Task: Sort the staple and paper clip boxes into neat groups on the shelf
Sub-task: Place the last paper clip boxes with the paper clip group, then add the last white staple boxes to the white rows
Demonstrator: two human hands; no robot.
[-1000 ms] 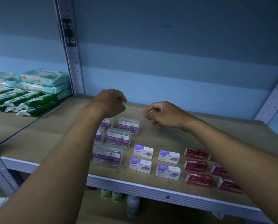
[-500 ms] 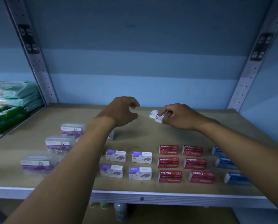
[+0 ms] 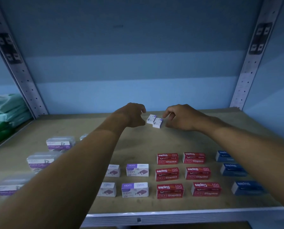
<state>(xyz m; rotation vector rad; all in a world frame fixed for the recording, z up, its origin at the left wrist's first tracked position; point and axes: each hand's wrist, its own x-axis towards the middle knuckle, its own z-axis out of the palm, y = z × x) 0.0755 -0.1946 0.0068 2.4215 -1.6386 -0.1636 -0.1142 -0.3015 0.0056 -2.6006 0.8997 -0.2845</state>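
Two small white-and-purple cardboard staple boxes point(image 3: 155, 120) are lying side by side at twelve o'clock on the wooden shelf point(image 3: 179, 141). My right hand point(image 3: 181, 117) and left hand point(image 3: 132, 115) are flanking them, fingers curled, gripping nothing.

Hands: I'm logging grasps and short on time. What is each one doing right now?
Left hand: fingers curled, holding nothing, just left of the two small white boxes.
Right hand: fingers curled beside those boxes; whether it touches them cannot be told.
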